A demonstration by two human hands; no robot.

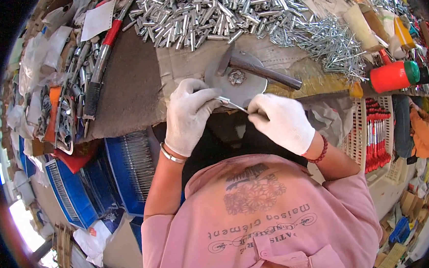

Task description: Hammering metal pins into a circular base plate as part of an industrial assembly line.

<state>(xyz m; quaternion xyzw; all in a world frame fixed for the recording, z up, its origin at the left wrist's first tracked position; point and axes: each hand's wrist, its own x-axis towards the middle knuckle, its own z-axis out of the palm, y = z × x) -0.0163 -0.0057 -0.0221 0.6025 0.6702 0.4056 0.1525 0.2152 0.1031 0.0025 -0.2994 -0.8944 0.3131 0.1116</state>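
Observation:
My left hand, in a white glove, pinches a short shiny metal tube between thumb and fingertips. A thin metal rod reaches from the tube to my right hand, also gloved, whose fingers close on its other end. Whether the rod's tip sits inside the tube is too small to tell. Just beyond my hands, a hammer with a dark wooden handle lies across a round metal plate. A small round metal piece rests on that plate by the hammer head.
A heap of metal tubes covers the bench's far side, beside a pile of thin metal pins. Tools, including a red-and-black bar, lie left. A red jar stands right. Blue bins and a white crate sit below bench level.

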